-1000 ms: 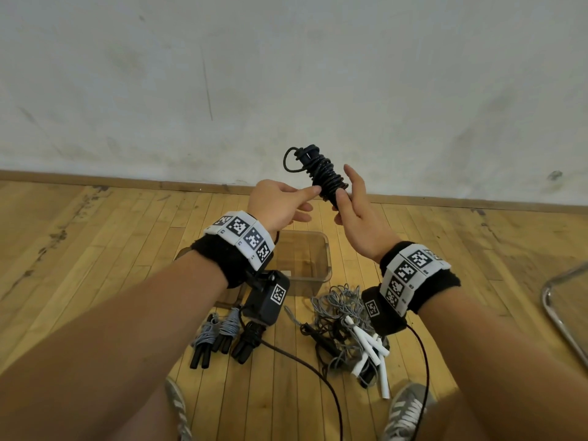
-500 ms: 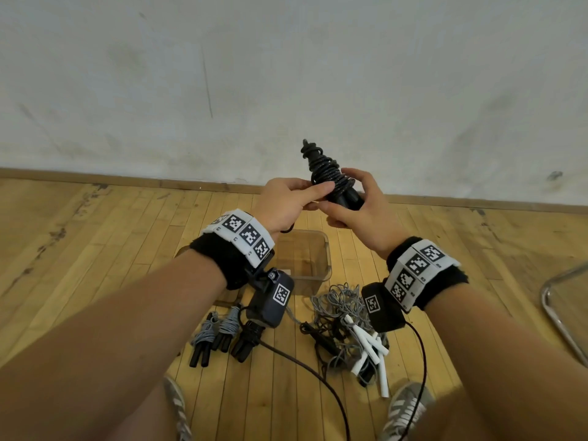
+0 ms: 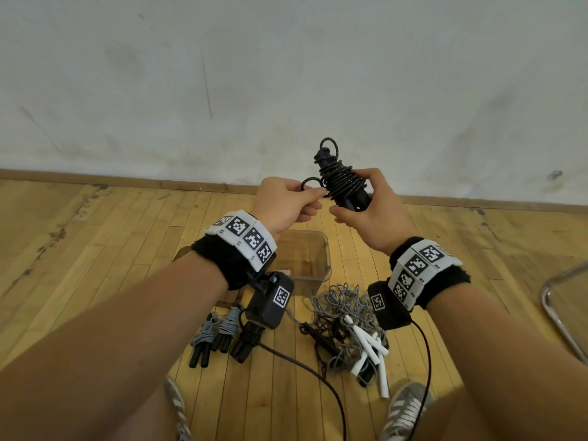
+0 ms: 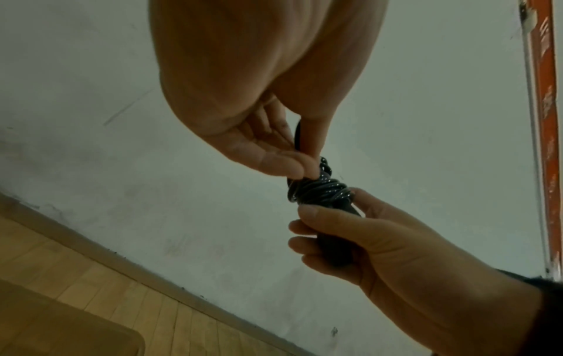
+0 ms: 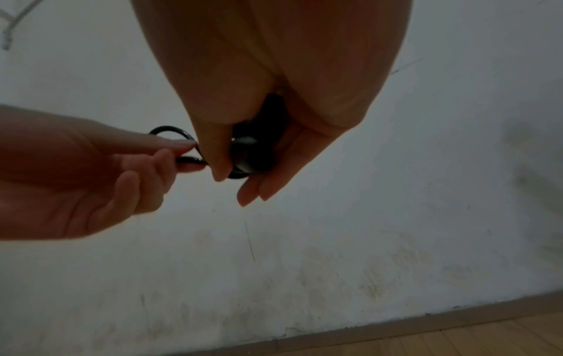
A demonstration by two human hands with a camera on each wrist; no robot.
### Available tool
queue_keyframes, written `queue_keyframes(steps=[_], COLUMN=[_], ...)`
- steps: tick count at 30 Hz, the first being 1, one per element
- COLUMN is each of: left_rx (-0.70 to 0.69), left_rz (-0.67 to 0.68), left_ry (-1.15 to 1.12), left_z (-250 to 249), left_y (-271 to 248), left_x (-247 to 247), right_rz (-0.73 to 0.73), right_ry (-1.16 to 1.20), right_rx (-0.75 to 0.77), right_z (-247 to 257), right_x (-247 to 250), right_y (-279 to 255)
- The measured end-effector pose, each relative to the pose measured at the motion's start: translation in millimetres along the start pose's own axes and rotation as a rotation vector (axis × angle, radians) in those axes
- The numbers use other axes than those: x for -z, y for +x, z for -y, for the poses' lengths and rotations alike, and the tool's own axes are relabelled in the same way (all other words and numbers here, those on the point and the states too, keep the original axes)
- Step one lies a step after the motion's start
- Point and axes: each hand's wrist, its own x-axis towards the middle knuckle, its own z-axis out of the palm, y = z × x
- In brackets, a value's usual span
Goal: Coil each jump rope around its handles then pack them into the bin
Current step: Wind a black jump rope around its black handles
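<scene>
Hands (image 3: 334,205) grip black rope (image 3: 342,183) above bin (image 3: 324,249).

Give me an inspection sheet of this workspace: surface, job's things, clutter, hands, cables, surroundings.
Surface: wooden floor, scuffed along the wall side.
Job's things: black rope wound round its handles, held up in the air; clear bin on the floor, nothing seen inside; three coiled ropes lying side by side left of a tangled pile of grey and black rope with white handles.
Clutter: nothing seen.
Hands: left hand pinches a loose loop of the black rope; right hand grips its handles.
Cables: black cable from the left wrist camera; another from the right.
Surroundings: stained white wall, baseboard, metal frame at right, two shoes below.
</scene>
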Motion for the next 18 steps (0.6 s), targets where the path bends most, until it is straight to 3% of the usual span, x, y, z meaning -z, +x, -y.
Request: queue_keyframes(steps=[5,15,18], left_rx=[-0.152,-0.186,-0.186], left_rz=[-0.077,-0.102,-0.153], left_ry=[0.129,0.065,0.079], left_z=[-1,-3,-3], left_y=[-1,-2,1], left_x=[0,-6,-4], right_rz=[0.062,0.134,0.154], right_ry=[0.081,0.026,0.116], right_rx=[-0.04,-0.041,-0.068], right_z=[5,2,8], right_x=[-1,-12,-15], right_y=[-2,1,-1])
